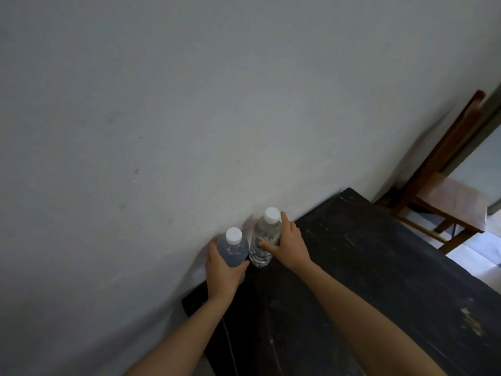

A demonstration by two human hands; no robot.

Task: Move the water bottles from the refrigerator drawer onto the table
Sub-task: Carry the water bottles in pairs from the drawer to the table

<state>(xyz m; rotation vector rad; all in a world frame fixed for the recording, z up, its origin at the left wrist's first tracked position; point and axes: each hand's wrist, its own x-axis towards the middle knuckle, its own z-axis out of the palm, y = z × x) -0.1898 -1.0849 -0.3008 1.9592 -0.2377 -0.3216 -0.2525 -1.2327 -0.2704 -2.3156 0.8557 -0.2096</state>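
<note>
Two clear water bottles with white caps stand upright side by side at the far edge of a dark wooden table [366, 267], close to the wall. My left hand [221, 270] is wrapped around the lower body of the left bottle [232, 249]. My right hand [287, 244] grips the right bottle [264, 237] from its right side, thumb across the front and forefinger up near the cap. The right bottle's base rests on the tabletop. My left hand hides the left bottle's base. The refrigerator drawer is out of view.
A pale wall [162, 118] rises directly behind the bottles. A wooden chair [444, 191] with a light seat stands past the table's right end. A thin cable [230, 346] hangs at the table's left edge.
</note>
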